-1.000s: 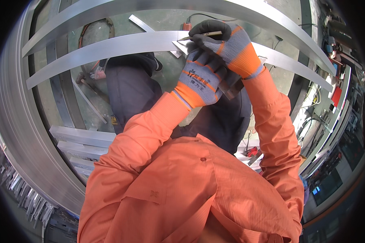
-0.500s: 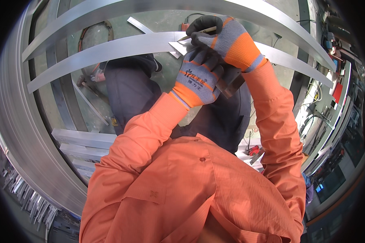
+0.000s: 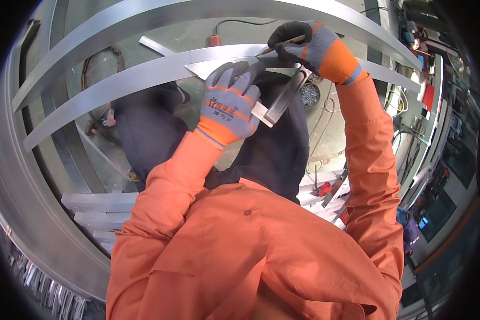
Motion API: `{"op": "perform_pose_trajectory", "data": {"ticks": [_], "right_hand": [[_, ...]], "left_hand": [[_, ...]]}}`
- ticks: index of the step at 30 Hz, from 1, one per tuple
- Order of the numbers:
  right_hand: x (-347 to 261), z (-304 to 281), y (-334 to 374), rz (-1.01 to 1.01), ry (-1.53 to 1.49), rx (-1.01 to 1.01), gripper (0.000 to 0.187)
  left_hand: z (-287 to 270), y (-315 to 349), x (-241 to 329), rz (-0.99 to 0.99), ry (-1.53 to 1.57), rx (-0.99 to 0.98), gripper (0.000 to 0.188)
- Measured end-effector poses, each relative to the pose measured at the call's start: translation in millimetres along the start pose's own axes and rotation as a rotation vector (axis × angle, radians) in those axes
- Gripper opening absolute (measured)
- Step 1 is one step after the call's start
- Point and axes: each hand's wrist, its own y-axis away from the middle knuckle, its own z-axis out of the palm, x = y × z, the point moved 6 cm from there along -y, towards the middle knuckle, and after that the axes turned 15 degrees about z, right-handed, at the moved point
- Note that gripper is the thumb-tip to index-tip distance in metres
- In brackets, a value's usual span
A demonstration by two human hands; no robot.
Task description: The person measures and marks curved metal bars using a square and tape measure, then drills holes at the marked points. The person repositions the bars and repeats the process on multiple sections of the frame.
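A pale aluminium bar crosses in front of me, above my knees. My left hand, in a grey and orange glove, is closed over a metal square and presses it to the bar's near side. The flat, pointed end of the square shows left of my fingers, and its thicker arm slants down to the right of them. With my gloved right hand I grip a thin pencil, its tip at the bar's upper face near the square. Some fingers of my left hand are hidden.
Another aluminium bar runs parallel beyond. A red corded device and a short metal strip lie on the floor. Right of my knee is a round container of small metal pieces. Stacked bars lie left, a hammer beyond.
My right hand has moved right along the bar with the pencil, away from my left hand. More of the square's thick arm now shows. The whole view has shifted slightly.
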Motion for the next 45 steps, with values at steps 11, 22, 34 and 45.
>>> {"op": "perform_pose_trajectory", "data": {"ticks": [11, 22, 34, 45], "right_hand": [[31, -49, 22, 0.157, 0.229, 0.04, 0.019], [6, -6, 6, 0.048, -0.077, -0.03, 0.019], [-59, 68, -36, 0.031, -0.107, -0.134, 0.028], [-57, 63, -6, -0.129, -0.464, -0.053, 0.034]], "left_hand": [[6, 0, -2, 0.017, 0.022, -0.01, 0.032], [7, 1, -1, -0.004, -0.002, -0.002, 0.035], [13, 8, -5, -0.053, 0.036, -0.064, 0.04], [11, 11, 1, 0.006, -0.06, -0.019, 0.043]]}}
